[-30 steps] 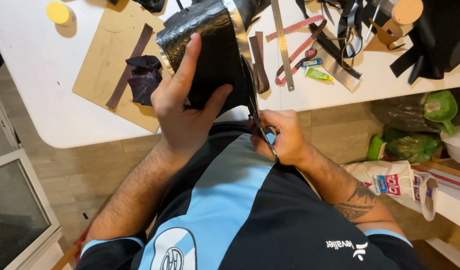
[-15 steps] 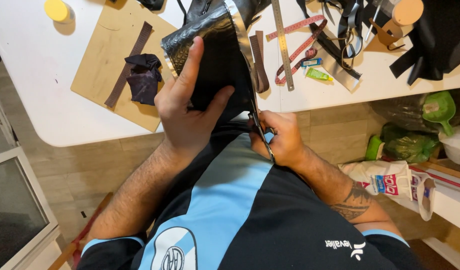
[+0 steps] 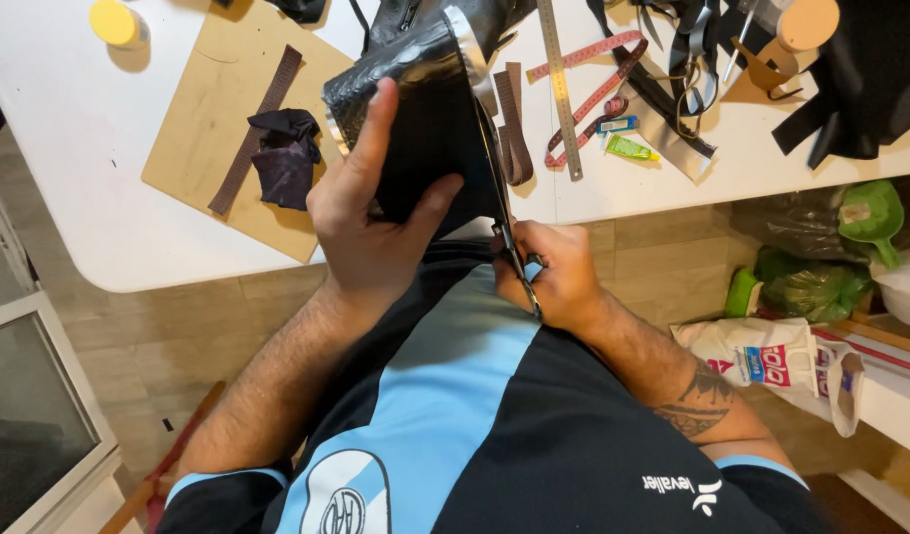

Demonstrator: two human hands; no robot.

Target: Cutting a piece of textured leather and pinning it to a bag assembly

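My left hand [image 3: 376, 232] grips a sheet of shiny black leather [image 3: 425, 119] held up over the white table's [image 3: 99, 168] front edge, thumb and forefinger spread across it. My right hand [image 3: 554, 272] is closed on a pair of scissors [image 3: 509, 237], whose blades run up along the leather's right edge. A narrow trimmed strip curls off that edge.
On the table lie a cardboard sheet [image 3: 208, 158] with a dark brown strap [image 3: 255, 129] and a crumpled dark cloth [image 3: 285, 156], a metal ruler [image 3: 559, 89], a red measuring tape [image 3: 589, 94], small glue tubes [image 3: 628, 146], black straps and a yellow lid [image 3: 114, 22]. Bags [image 3: 772, 361] stand on the floor to the right.
The leather has tilted slightly and my left hand has shifted on it. My right hand with the scissors stays at the leather's lower right edge.
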